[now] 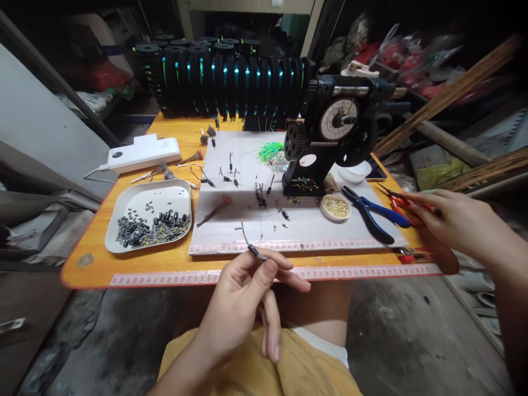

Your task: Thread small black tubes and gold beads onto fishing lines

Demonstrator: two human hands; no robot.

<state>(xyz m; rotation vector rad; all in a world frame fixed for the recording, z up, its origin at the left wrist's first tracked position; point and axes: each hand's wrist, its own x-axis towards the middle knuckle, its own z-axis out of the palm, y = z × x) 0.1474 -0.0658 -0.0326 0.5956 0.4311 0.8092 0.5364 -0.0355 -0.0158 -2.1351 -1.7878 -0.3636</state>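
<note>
Over the table's front edge, my left hand pinches a small black cylinder with thin stems at its ends between thumb and forefinger; its other fingers hang loose. At the right edge, my right hand is closed round a pair of red-handled pliers with slim dark tips pointing left. Blue-and-black handled pliers lie just left of it on the white board. More black cylinders with stems are scattered over the board.
A white tray of small grey and black parts stands left, near a white power strip. A dish of gold beads sits before a black winding machine with a dial. Spools fill the back. Measuring tapes line the front.
</note>
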